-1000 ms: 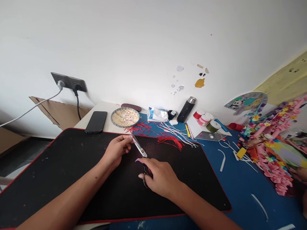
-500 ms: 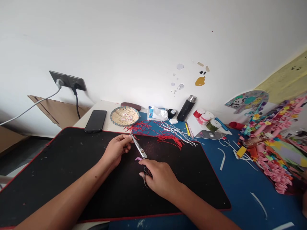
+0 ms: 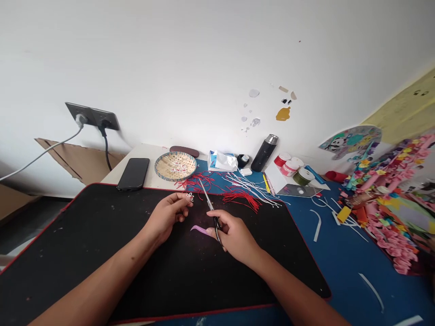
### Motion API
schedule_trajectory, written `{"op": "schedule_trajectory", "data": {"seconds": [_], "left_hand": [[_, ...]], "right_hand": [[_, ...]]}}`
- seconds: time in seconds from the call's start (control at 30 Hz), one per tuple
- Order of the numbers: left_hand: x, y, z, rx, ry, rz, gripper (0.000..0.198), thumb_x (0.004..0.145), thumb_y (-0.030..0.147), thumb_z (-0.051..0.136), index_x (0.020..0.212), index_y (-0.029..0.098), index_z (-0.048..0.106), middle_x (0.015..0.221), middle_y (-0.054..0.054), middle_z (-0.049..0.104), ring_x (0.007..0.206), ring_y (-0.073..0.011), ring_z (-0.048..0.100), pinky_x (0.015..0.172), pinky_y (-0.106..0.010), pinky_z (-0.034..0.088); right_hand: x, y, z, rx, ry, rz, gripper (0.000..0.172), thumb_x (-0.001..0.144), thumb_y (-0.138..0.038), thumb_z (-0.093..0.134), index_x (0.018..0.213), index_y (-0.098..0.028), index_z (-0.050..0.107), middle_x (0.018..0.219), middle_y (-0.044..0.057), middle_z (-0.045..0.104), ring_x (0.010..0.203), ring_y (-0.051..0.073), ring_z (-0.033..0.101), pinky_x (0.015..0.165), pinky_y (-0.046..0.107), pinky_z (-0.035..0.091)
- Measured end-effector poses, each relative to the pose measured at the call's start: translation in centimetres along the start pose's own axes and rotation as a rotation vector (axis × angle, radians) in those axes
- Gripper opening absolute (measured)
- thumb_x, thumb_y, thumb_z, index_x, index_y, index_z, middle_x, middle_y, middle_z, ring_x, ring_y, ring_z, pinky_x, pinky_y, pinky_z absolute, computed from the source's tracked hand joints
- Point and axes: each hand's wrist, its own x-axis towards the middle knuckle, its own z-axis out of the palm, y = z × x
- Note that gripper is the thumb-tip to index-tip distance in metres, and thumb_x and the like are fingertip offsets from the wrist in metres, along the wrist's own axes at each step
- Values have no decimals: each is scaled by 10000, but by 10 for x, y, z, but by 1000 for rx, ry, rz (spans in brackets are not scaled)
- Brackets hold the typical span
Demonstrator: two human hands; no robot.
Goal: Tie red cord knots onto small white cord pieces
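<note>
My left hand (image 3: 168, 215) hovers over the black mat (image 3: 102, 244) and pinches a tiny white knotted piece (image 3: 190, 196) between thumb and fingertips. My right hand (image 3: 234, 235) grips a pair of scissors (image 3: 209, 206) by the handles, blades pointing up and away, a little right of the white piece and apart from it. A long lilac nail (image 3: 199, 229) sticks out to the left from my right hand. Red cords (image 3: 239, 198) and white cords (image 3: 249, 184) lie in heaps just beyond the scissors' tips.
At the back stand a woven bowl (image 3: 176, 165), a black phone (image 3: 133, 174), a tissue pack (image 3: 222, 160), a dark flask (image 3: 265, 153), paint pots (image 3: 288, 166) and green tape (image 3: 302, 177). Colourful paper craft pieces (image 3: 390, 199) crowd the right side. White strips (image 3: 316, 224) lie on the blue tabletop.
My right hand has swung the scissors away from the left hand, up and to the right. The small white piece now shows freely at my left fingertips.
</note>
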Motion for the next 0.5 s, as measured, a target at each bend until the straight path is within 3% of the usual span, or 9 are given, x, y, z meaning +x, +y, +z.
{"op": "schedule_trajectory", "data": {"seconds": [0.1, 0.2, 0.3, 0.5], "left_hand": [[-3, -1, 3, 18, -48, -18, 323, 680, 396, 902, 803, 164, 715, 760, -24, 692, 537, -96, 524, 447, -201, 342], [-5, -3, 5, 41, -90, -29, 316, 693, 405, 900, 812, 173, 722, 757, -14, 683, 535, -95, 516, 450, -205, 339], [-6, -3, 7, 69, -105, -34, 313, 695, 417, 897, 801, 181, 721, 743, -9, 676, 528, -101, 505, 446, -216, 332], [-6, -3, 9, 128, -120, -31, 326, 692, 443, 895, 825, 183, 748, 738, -10, 652, 542, -116, 492, 454, -229, 346]], "right_hand": [[3, -3, -21, -316, -75, -98, 421, 886, -284, 760, 1304, -294, 707, 899, 4, 728, 776, 181, 680, 697, 263, 468], [6, 0, -39, -560, -170, -205, 428, 927, -246, 711, 1353, -279, 690, 1073, 56, 766, 948, 229, 720, 826, 298, 488], [7, 4, -53, -694, -242, -231, 414, 947, -227, 683, 1357, -282, 692, 1101, 71, 765, 958, 239, 729, 802, 296, 486], [7, 0, -77, -728, -346, -218, 420, 920, -187, 718, 1323, -305, 723, 1050, 57, 761, 933, 244, 736, 747, 293, 470]]}}
